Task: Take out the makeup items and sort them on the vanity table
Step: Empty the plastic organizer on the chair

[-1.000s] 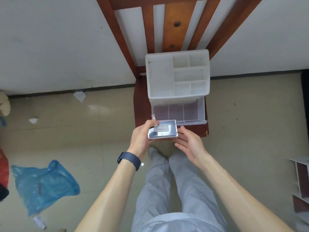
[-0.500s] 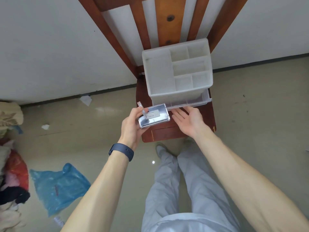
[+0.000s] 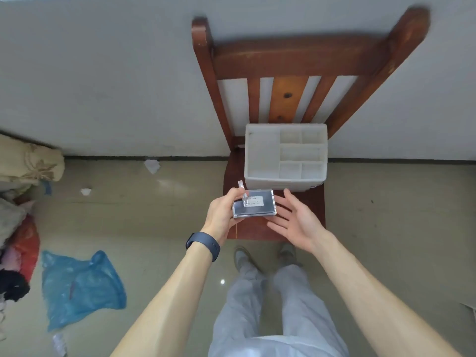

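Left hand (image 3: 223,215) grips clear case (image 3: 258,211) — label (image 3: 254,201) unreadable.

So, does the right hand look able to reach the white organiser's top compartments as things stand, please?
Probably yes: the right hand is open and empty just before the white organiser, nothing lies between, and the left hand holds the clear case aside.

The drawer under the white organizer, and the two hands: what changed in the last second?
The drawer, pulled out a second ago, was pushed in by the right hand, which left the clear case and now hangs open beside it. The left hand kept its grip on the case; the organizer stayed on the chair.
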A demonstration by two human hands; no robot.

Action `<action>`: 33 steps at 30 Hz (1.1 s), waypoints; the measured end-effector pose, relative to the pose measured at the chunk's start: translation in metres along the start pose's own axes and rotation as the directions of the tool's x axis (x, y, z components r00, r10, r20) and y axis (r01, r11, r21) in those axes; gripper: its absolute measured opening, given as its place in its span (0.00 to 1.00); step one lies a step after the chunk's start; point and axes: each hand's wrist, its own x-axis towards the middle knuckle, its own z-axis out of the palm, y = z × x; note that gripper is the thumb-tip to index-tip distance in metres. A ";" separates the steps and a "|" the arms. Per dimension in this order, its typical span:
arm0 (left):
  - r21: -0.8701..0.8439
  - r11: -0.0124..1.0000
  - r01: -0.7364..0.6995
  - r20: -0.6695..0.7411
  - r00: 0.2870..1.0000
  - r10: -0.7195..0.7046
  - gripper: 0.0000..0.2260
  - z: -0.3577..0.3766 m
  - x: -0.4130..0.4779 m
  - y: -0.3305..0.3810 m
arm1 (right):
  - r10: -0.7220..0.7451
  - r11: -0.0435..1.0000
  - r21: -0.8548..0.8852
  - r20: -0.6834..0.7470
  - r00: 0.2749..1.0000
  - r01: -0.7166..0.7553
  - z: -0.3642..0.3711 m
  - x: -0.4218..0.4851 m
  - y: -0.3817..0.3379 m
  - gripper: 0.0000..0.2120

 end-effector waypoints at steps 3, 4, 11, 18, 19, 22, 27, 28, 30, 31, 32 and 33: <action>-0.020 1.000 -0.023 0.020 1.000 0.023 0.18 0.002 -0.040 0.007 | -0.092 0.976 -0.194 0.038 0.995 0.098 0.013 -0.043 -0.009 0.17; -0.031 0.999 -0.036 0.029 0.999 0.037 0.19 0.001 -0.055 0.008 | -0.126 0.952 -0.273 0.050 0.991 0.135 0.017 -0.056 -0.012 0.17; -0.331 0.923 -0.195 -0.197 0.971 0.134 0.19 -0.029 -0.178 -0.027 | -0.060 0.741 -0.627 0.298 0.953 0.242 0.068 -0.128 -0.021 0.12; -0.532 0.681 -0.503 -0.675 0.738 0.017 0.29 -0.092 -0.348 -0.163 | 0.251 0.461 -0.804 0.524 0.814 0.376 0.180 -0.197 0.062 0.12; -0.541 0.634 -0.552 -0.726 0.688 -0.021 0.28 -0.095 -0.376 -0.188 | 0.315 0.420 -0.814 0.545 0.777 0.401 0.196 -0.212 0.085 0.11; -0.522 0.514 -0.681 -0.836 0.527 -0.152 0.23 -0.093 -0.458 -0.272 | 0.512 0.322 -0.831 0.556 0.655 0.454 0.226 -0.264 0.174 0.10; -0.421 0.369 -0.829 -0.882 0.280 -0.378 0.21 -0.057 -0.591 -0.429 | 0.771 0.164 -0.838 0.438 0.463 0.520 0.217 -0.367 0.362 0.11; -0.401 0.351 -0.846 -0.874 0.238 -0.424 0.22 -0.047 -0.616 -0.461 | 0.806 0.144 -0.836 0.409 0.428 0.529 0.207 -0.391 0.400 0.09; -0.367 0.335 -0.868 -0.849 0.165 -0.501 0.23 -0.024 -0.665 -0.526 | 0.861 0.112 -0.834 0.353 0.366 0.540 0.178 -0.438 0.476 0.04; -0.349 0.334 -0.876 -0.835 0.129 -0.535 0.25 -0.012 -0.690 -0.557 | 0.883 0.104 -0.832 0.329 0.334 0.544 0.163 -0.461 0.512 0.04; -0.329 0.329 -0.885 -0.815 0.090 -0.573 0.27 0.001 -0.712 -0.587 | 0.905 0.099 -0.833 0.304 0.299 0.545 0.147 -0.484 0.546 0.05; -0.305 0.323 -0.896 -0.789 0.049 -0.612 0.27 0.013 -0.735 -0.615 | 0.924 0.091 -0.835 0.274 0.266 0.543 0.132 -0.506 0.579 0.05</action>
